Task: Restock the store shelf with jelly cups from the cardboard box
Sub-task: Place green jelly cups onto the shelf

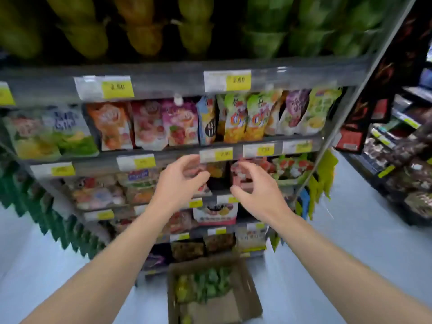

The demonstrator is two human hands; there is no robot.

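While both arms are reaching out toward the grey metal store shelf [177,77], neither hand is carrying stock. The left hand [180,183] is hanging in front of the third tier with fingers loosely curled and spread, holding nothing. The right hand [254,192] is hovering just beside it in a similar pose, thumb apart from the fingers, also gripping nothing; whether its fingertips are touching the pink packets [243,176] behind it cannot be told through the blur.

The green and yellow jelly cups [205,286] are lying in the open brown cardboard box [245,307] on the pale floor, directly below the hands and against the foot of the shelf. More green and yellow cups [264,29] are standing stacked on the top tier.

Judgement: the step in hand appears to be a return to the box for another load. To do it well, both hands should be lowering together, each gripping cups by the rim, without knocking the yellow price tags [224,154].
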